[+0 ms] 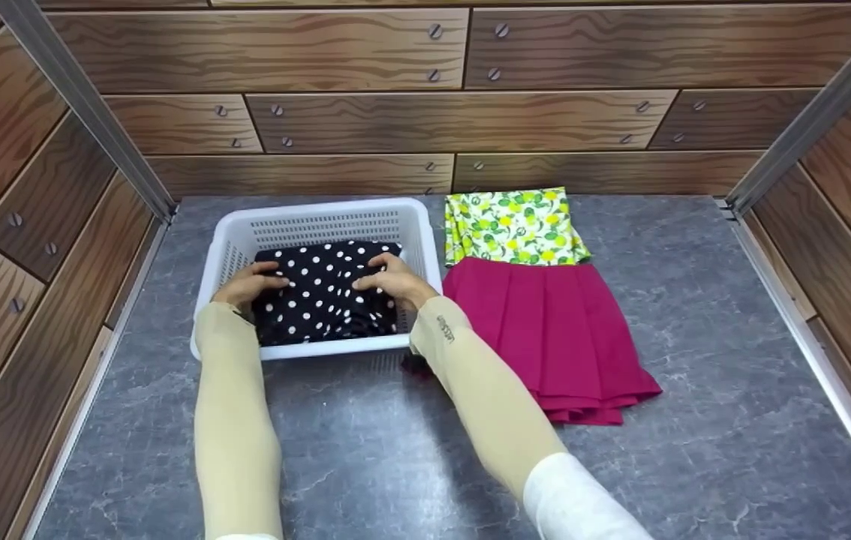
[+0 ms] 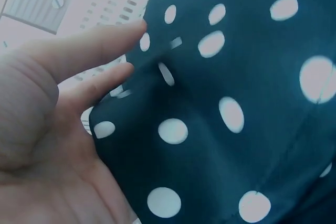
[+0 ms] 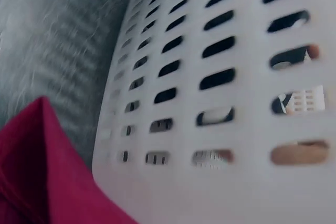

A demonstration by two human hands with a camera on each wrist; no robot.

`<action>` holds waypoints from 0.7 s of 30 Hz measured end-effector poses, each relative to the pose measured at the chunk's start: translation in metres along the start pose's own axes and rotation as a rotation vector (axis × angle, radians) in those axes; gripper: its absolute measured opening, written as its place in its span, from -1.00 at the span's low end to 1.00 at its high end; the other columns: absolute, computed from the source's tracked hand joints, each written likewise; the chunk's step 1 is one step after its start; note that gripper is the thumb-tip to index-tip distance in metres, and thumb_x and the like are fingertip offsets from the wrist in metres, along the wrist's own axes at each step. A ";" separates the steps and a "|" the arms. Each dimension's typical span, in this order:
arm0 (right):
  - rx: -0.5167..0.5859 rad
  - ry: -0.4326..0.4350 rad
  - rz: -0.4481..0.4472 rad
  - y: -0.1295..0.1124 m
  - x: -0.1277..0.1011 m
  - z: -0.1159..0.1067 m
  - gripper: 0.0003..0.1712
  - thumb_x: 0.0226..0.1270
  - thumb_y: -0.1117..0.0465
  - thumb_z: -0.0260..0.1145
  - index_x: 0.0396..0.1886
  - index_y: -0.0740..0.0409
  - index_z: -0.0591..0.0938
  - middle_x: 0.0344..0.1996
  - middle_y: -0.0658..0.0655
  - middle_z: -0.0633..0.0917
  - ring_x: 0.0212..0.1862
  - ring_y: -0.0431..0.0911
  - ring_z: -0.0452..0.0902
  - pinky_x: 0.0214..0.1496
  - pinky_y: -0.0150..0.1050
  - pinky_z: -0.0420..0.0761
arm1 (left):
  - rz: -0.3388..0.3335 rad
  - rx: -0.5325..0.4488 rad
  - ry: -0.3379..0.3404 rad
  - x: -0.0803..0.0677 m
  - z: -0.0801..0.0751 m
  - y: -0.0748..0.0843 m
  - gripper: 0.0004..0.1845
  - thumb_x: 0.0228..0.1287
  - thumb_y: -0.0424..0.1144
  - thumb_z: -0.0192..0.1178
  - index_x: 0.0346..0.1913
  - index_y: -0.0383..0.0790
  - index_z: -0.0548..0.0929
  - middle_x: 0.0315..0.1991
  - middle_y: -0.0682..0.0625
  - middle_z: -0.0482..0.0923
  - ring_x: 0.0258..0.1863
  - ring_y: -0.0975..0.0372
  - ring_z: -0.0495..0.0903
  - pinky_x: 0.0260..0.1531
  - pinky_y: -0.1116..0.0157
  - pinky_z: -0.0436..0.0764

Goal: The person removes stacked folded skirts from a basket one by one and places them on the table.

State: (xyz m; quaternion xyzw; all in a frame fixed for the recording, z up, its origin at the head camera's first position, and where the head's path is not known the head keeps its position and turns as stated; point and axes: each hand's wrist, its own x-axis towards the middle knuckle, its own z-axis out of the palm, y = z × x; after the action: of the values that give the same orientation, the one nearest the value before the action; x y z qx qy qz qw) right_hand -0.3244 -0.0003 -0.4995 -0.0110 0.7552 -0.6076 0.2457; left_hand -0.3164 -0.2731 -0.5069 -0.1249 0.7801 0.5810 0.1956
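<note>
While both hands reach into the white basket (image 1: 425,225) near the tabletop's back left corner, the soft dotted cloth (image 1: 324,292) lies folded between them. Left hand (image 1: 245,285) rests flat with straight fingers; right hand (image 1: 395,279) presses its right side, fingers bent over the edge.

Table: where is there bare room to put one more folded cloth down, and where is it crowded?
Bare table: the wide patch right of the pink skirt, and the strip in front of the basket, though both forearms cross it. Crowded: the basket, filled by the dotted cloth with the left hand and right hand on it; the lemon-print cloth sits close beside it.
</note>
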 end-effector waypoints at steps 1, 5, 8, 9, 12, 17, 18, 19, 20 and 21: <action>0.043 -0.013 0.021 0.000 0.000 0.000 -0.33 0.20 0.30 0.44 0.28 0.27 0.39 0.02 0.18 0.45 -0.31 -0.12 0.37 -0.54 -0.33 0.33 | 0.002 -0.022 0.002 0.000 -0.001 -0.001 -0.26 0.41 -0.36 0.15 0.55 -0.45 0.10 0.46 -0.36 0.14 0.23 0.04 0.28 0.28 0.23 0.30; 0.143 -0.044 0.092 -0.001 0.000 -0.001 -0.26 0.23 0.36 0.42 0.39 0.21 0.36 0.08 0.17 0.44 -0.31 -0.13 0.42 -0.53 -0.36 0.33 | 0.010 -0.028 -0.024 -0.003 -0.005 -0.003 -0.30 0.44 -0.34 0.14 0.54 -0.42 0.15 0.49 -0.35 0.12 0.20 0.06 0.31 0.24 0.20 0.35; 0.136 -0.040 0.083 -0.001 0.001 -0.002 -0.18 0.21 0.38 0.43 0.47 0.15 0.36 0.20 0.20 0.42 -0.32 -0.15 0.43 -0.51 -0.36 0.39 | 0.019 -0.002 -0.056 -0.007 -0.008 -0.003 -0.33 0.46 -0.30 0.15 0.53 -0.38 0.20 0.42 -0.27 0.24 0.14 0.13 0.34 0.13 0.25 0.39; 0.135 -0.038 0.074 -0.001 0.001 -0.002 -0.17 0.20 0.38 0.43 0.48 0.14 0.36 0.22 0.21 0.41 -0.33 -0.15 0.44 -0.50 -0.37 0.41 | 0.028 0.006 -0.062 -0.008 -0.009 -0.003 -0.34 0.46 -0.29 0.16 0.53 -0.37 0.22 0.36 -0.22 0.32 0.11 0.16 0.35 0.11 0.27 0.39; 0.143 -0.041 0.042 -0.002 0.000 -0.004 -0.14 0.19 0.40 0.43 0.49 0.10 0.35 0.25 0.24 0.41 -0.35 -0.16 0.47 -0.52 -0.39 0.45 | 0.054 -0.007 -0.072 -0.011 -0.010 0.000 -0.35 0.44 -0.30 0.19 0.51 -0.35 0.27 0.17 -0.12 0.45 0.04 0.19 0.38 0.07 0.28 0.40; 0.174 -0.076 -0.030 -0.005 0.000 -0.008 -0.11 0.16 0.49 0.40 0.50 0.11 0.34 0.26 0.25 0.39 -0.24 -0.12 0.51 -0.40 -0.38 0.55 | 0.081 -0.026 -0.110 -0.015 -0.013 0.007 -0.26 0.39 -0.38 0.20 0.57 -0.26 0.18 0.51 -0.19 0.08 0.03 0.18 0.40 0.06 0.25 0.48; 0.177 -0.081 -0.046 -0.006 0.000 -0.010 -0.10 0.15 0.52 0.39 0.50 0.11 0.34 0.26 0.27 0.39 -0.21 -0.09 0.52 -0.35 -0.36 0.60 | 0.087 -0.015 -0.118 -0.016 -0.014 0.008 -0.23 0.37 -0.40 0.21 0.58 -0.24 0.15 0.54 -0.21 -0.01 0.02 0.17 0.42 0.05 0.26 0.51; 0.191 -0.087 -0.057 -0.007 -0.001 -0.012 -0.09 0.14 0.55 0.38 0.50 0.11 0.34 0.27 0.29 0.40 -0.17 -0.06 0.53 -0.30 -0.32 0.65 | 0.095 0.005 -0.117 -0.017 -0.015 0.010 -0.20 0.34 -0.43 0.22 0.59 -0.22 0.13 0.55 -0.25 -0.04 0.01 0.16 0.45 0.01 0.27 0.55; 0.201 -0.091 -0.069 -0.008 -0.001 -0.013 -0.08 0.12 0.58 0.37 0.51 0.10 0.34 0.27 0.30 0.40 -0.13 -0.04 0.54 -0.25 -0.29 0.67 | 0.108 0.035 -0.112 -0.018 -0.015 0.011 -0.17 0.32 -0.44 0.22 0.60 -0.21 0.12 0.54 -0.30 -0.03 -0.01 0.14 0.47 -0.03 0.29 0.58; 0.220 -0.097 -0.076 -0.009 -0.001 -0.016 -0.06 0.11 0.61 0.35 0.51 0.10 0.34 0.27 0.32 0.41 -0.08 0.00 0.55 -0.20 -0.22 0.71 | 0.128 0.075 -0.101 -0.020 -0.017 0.012 -0.15 0.29 -0.46 0.24 0.59 -0.22 0.12 0.51 -0.34 0.02 -0.01 0.12 0.48 -0.07 0.32 0.59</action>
State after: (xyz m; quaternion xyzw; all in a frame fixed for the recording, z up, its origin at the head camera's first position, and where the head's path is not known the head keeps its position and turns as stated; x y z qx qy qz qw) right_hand -0.3319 0.0119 -0.4884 -0.0420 0.6702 -0.6944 0.2585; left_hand -0.3066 -0.2861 -0.4839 -0.0379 0.7969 0.5682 0.2016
